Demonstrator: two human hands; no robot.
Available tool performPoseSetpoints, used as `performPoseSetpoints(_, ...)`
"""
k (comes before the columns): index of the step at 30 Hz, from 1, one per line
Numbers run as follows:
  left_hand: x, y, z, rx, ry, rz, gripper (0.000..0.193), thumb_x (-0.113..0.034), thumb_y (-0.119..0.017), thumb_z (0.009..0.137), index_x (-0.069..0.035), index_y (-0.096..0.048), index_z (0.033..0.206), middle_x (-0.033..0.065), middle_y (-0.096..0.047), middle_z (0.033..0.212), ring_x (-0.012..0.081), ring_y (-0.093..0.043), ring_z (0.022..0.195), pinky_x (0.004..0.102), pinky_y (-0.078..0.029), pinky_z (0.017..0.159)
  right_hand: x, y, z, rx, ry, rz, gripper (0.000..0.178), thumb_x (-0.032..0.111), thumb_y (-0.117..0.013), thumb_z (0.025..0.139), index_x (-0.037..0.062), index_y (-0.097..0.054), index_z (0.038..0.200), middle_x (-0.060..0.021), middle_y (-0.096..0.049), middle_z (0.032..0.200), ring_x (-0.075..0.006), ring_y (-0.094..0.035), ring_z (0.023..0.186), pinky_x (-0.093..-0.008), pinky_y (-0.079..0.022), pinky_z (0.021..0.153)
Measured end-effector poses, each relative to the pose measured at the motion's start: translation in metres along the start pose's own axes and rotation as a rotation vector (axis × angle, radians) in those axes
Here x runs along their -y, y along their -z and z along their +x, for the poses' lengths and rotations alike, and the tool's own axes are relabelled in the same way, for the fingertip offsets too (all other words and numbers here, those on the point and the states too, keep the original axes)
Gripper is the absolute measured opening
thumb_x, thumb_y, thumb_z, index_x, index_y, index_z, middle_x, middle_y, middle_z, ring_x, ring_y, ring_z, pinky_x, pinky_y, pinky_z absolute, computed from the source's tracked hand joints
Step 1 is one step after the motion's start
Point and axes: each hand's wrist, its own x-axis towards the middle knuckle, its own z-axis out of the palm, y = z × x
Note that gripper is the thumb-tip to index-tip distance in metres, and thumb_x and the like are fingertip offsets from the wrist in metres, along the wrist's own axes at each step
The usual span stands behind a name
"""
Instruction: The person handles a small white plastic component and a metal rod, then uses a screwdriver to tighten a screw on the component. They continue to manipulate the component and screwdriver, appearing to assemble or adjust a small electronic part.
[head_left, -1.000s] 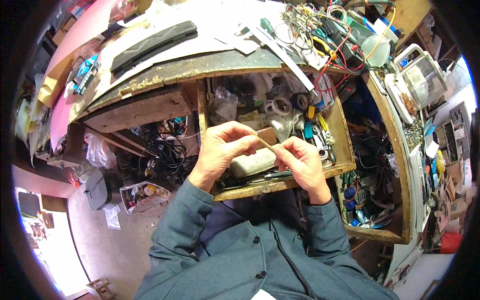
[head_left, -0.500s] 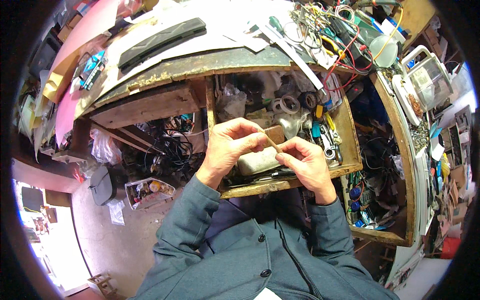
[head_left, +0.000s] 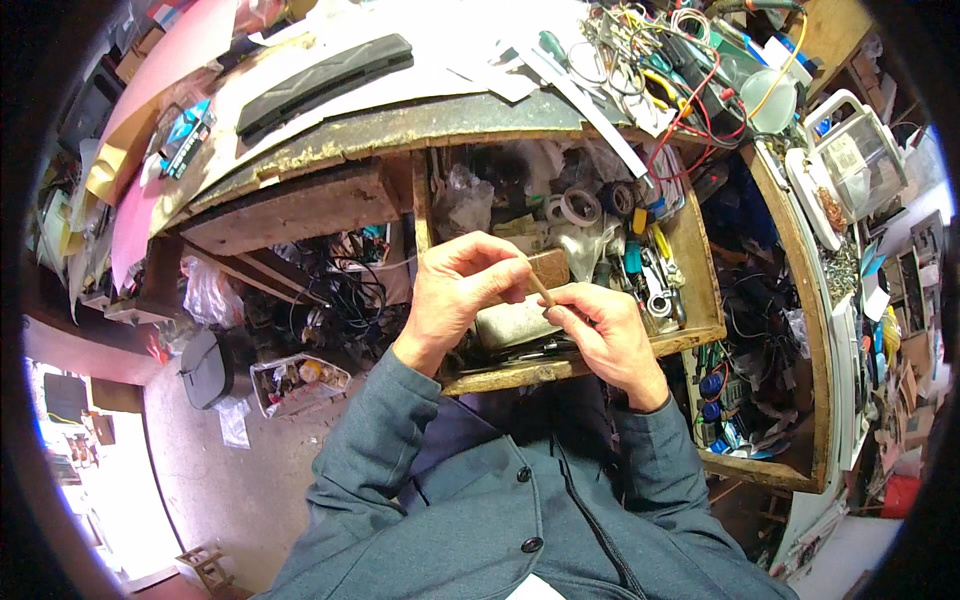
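Over an open wooden drawer [head_left: 570, 371], both my hands pinch a short, thin tan stick [head_left: 537, 286]. My left hand [head_left: 462, 295] holds its upper end between thumb and fingertips. At the lower end are the closed thumb and fingers of my right hand [head_left: 610, 335]. Fingertips cover both ends of the stick, so its full length is hidden. Just below my hands lies a pale, rounded block [head_left: 508, 326] in the drawer. A brown block [head_left: 551, 268] sits behind the stick.
Tape rolls [head_left: 580, 207], plastic bags and tools fill the drawer. On the bench above are a long black case [head_left: 325, 85] and tangled wires [head_left: 690, 100]. A second drawer [head_left: 765, 468] stands open at right. A white basket [head_left: 300, 385] is on the floor at left.
My right hand has shifted slightly left, its fingers more curled around the stick's lower end. The stick has turned a little. My left hand has hardly moved.
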Motion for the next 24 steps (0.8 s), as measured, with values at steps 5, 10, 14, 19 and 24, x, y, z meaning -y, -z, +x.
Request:
performPoseSetpoints(5, -0.001, -0.002, 0.002, -0.052, -0.001, -0.01, 0.014, -0.014, -0.065, 0.095, 0.0, -0.069, 0.097, 0.0097, -0.07, 0.081, 0.0164, -0.068, 0.069, 0.0306, -0.058, 0.064, 0.002, 0.003, -0.005, -0.104, -0.141, 0.272, 0.012, 0.006, -0.063, 0.094, -0.0011, -0.068, 0.103, -0.0043, -0.069, 0.084, -0.0086, -0.062, 0.074, -0.0242, -0.051, 0.067)
performPoseSetpoints(10, -0.002, -0.001, 0.003, -0.059, 0.051, 0.011, 0.016, -0.015, -0.065, 0.096, 0.0, -0.069, 0.098, 0.0089, -0.071, 0.084, 0.0147, -0.067, 0.07, 0.0298, -0.058, 0.066, -0.006, 0.005, -0.007, -0.225, -0.163, 0.457, 0.01, 0.006, -0.066, 0.094, 0.0007, -0.064, 0.102, -0.0015, -0.066, 0.081, -0.006, -0.06, 0.071, -0.0211, -0.05, 0.064)
performPoseSetpoints(14, -0.001, -0.001, 0.003, 0.028, 0.146, 0.068, 0.015, -0.015, -0.065, 0.095, 0.0, -0.068, 0.096, 0.0075, -0.07, 0.082, 0.0133, -0.065, 0.071, 0.0275, -0.055, 0.069, -0.01, 0.011, -0.01, -0.419, -0.079, 0.605, 0.016, 0.001, -0.073, 0.087, 0.0019, -0.063, 0.098, -0.0033, -0.065, 0.083, -0.0081, -0.06, 0.07, -0.0207, -0.05, 0.064)
performPoseSetpoints(19, 0.0, -0.005, 0.003, 0.204, 0.251, 0.268, 0.012, -0.012, -0.066, 0.095, 0.0, -0.068, 0.096, 0.006, -0.07, 0.084, 0.0115, -0.064, 0.075, 0.026, -0.052, 0.071, -0.018, 0.015, -0.011, -0.442, 0.016, 0.819, 0.016, -0.003, -0.073, 0.085, 0.0005, -0.063, 0.096, -0.0045, -0.065, 0.08, -0.011, -0.062, 0.069, -0.0245, -0.051, 0.065)
performPoseSetpoints(24, 0.0, -0.008, 0.003, 0.244, 0.305, 0.299, 0.013, -0.011, -0.069, 0.092, 0.0, -0.069, 0.099, 0.0028, -0.07, 0.086, 0.0091, -0.063, 0.079, 0.025, -0.051, 0.074, -0.015, 0.014, -0.01, -0.434, -0.024, 0.728, 0.012, -0.002, -0.073, 0.086, 0.0007, -0.065, 0.094, -0.0043, -0.067, 0.079, -0.0086, -0.062, 0.068, -0.0221, -0.05, 0.061)
